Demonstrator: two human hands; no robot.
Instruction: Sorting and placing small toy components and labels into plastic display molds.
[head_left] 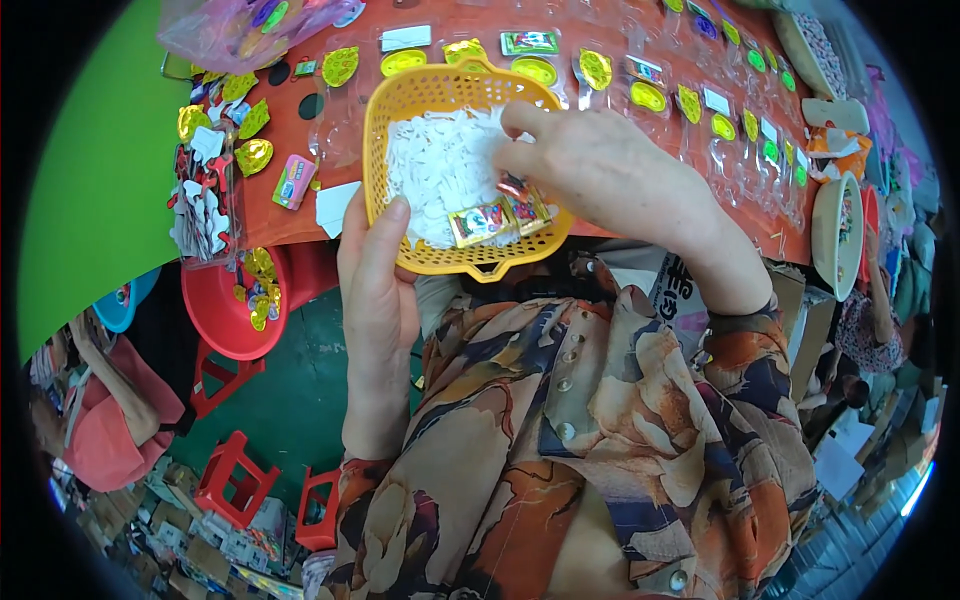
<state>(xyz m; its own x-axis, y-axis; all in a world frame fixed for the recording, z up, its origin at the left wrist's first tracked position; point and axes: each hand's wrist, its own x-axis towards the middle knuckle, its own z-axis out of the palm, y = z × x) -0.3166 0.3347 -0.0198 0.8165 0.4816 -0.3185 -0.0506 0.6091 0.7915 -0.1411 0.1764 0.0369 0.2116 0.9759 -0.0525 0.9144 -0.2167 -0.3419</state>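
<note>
The long table with a red-orange cover (pixel 262 214) lies in front of the person, and the yellow plastic basket with perforated walls (pixel 376 150) is held at its near edge, partly beyond it. Whether the table also supports this basket, I cannot tell.

The left hand (pixel 376 262) grasps the basket at its left side, with the thumb at the rim. The right hand (pixel 600 165) is over the opposite side, fingers bent and reaching inside; whether they pinch something, I cannot tell.

To work well here, I think the left hand should keep the basket level, because the contents are loose and light. The right fingers should better enter from above and separate one piece, without pushing others over the low rim.

About the containers: the red round plastic basin (pixel 215 335), at lower left, has shiny gold foil pieces (pixel 260 308) in it. The cream-coloured round tub (pixel 826 238), at the far right, contains small multicoloured things, too small to identify. Inside the basket, the shiny yellow-and-red packets (pixel 480 222) lie toward the near right side, on many small white plastic-looking pieces (pixel 430 155), which cover most of the bottom.
</note>
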